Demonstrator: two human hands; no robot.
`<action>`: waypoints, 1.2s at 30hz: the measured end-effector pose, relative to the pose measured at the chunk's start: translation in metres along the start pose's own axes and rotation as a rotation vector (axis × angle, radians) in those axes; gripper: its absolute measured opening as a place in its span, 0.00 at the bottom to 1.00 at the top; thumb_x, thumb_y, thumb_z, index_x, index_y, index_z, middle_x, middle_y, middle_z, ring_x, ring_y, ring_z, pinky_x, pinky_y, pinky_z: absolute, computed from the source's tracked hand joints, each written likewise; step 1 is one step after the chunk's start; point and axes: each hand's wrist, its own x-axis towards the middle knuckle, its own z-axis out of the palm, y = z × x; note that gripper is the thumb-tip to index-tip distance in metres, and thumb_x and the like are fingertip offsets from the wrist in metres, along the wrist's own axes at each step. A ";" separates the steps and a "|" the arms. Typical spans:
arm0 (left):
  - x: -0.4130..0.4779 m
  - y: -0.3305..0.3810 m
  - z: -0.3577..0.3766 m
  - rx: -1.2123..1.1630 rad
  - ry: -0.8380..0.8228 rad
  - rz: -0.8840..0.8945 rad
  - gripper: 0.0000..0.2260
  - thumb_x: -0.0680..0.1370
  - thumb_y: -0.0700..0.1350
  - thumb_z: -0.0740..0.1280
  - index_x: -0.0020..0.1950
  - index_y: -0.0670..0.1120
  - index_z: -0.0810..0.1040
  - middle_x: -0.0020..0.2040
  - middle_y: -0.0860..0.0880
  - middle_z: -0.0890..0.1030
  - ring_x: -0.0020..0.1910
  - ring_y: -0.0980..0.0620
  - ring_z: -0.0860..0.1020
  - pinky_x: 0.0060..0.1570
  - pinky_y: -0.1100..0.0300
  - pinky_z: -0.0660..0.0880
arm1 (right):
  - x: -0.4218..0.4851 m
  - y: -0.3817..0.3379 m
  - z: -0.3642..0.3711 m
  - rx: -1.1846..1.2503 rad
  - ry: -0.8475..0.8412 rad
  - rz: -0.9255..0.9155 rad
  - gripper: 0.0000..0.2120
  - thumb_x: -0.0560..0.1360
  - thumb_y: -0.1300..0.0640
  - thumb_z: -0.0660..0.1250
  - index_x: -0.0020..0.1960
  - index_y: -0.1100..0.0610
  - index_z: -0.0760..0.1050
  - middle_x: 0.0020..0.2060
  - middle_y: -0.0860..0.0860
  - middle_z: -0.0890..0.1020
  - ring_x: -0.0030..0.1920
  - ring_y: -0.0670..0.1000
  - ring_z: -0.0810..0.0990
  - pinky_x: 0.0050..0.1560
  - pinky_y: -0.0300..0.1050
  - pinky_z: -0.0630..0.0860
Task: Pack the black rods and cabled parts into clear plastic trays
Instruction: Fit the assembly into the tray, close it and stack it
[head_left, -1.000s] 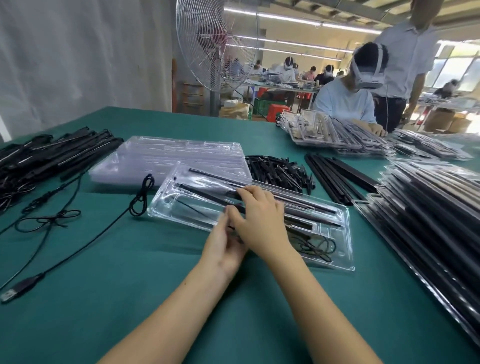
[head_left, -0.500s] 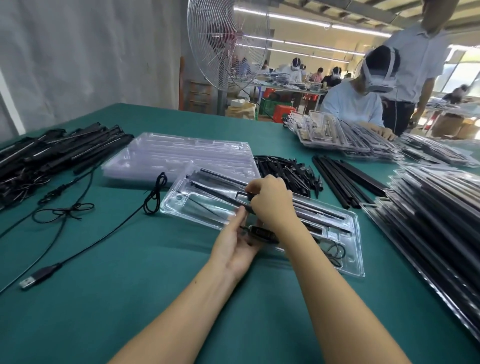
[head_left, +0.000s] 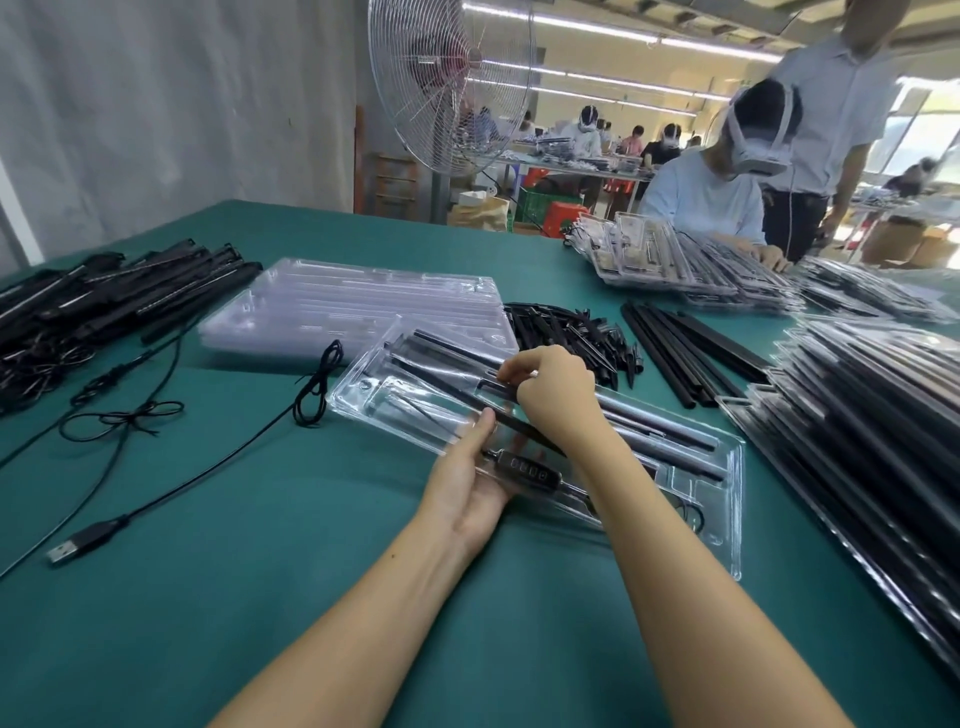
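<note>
A clear plastic tray (head_left: 727, 519) lies on the green table before me, with black rods (head_left: 654, 431) in its long slots and a coiled cable at its right end. My left hand (head_left: 467, 483) holds the tray's near edge from below, thumb up on the rim, beside a black cabled controller (head_left: 524, 465) with buttons. My right hand (head_left: 550, 395) is curled over the tray's middle and pinches a thin black rod (head_left: 452, 384) there.
A stack of empty clear trays (head_left: 353, 312) sits behind. Black clips (head_left: 566, 332) and loose rods (head_left: 685, 348) lie to the right of it. Packed trays (head_left: 872, 426) pile at right, cabled parts (head_left: 104, 306) at left. A USB cable (head_left: 88, 540) crosses the table. People work opposite.
My right hand has moved further back over the tray, uncovering the controller. My left hand has slipped under the near edge and the tray's front has tilted up a little.
</note>
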 end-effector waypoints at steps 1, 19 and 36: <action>0.000 0.000 0.000 0.001 -0.003 0.001 0.07 0.79 0.42 0.61 0.41 0.45 0.75 0.36 0.43 0.81 0.33 0.44 0.80 0.38 0.50 0.79 | 0.001 -0.001 0.000 -0.012 0.000 0.000 0.20 0.70 0.70 0.56 0.46 0.52 0.82 0.49 0.51 0.83 0.56 0.54 0.75 0.67 0.55 0.63; 0.000 0.001 0.004 0.041 0.087 -0.055 0.07 0.80 0.41 0.61 0.53 0.39 0.75 0.52 0.37 0.76 0.46 0.41 0.77 0.60 0.42 0.71 | -0.006 0.015 0.011 -0.152 0.016 -0.139 0.19 0.69 0.71 0.57 0.50 0.56 0.81 0.48 0.53 0.78 0.53 0.56 0.72 0.55 0.48 0.65; 0.003 0.000 0.007 0.062 0.157 -0.043 0.11 0.80 0.38 0.59 0.62 0.40 0.71 0.43 0.41 0.76 0.39 0.47 0.75 0.28 0.62 0.77 | -0.020 0.016 0.024 -0.274 -0.085 -0.100 0.16 0.76 0.59 0.55 0.53 0.58 0.81 0.44 0.48 0.68 0.53 0.55 0.67 0.54 0.51 0.62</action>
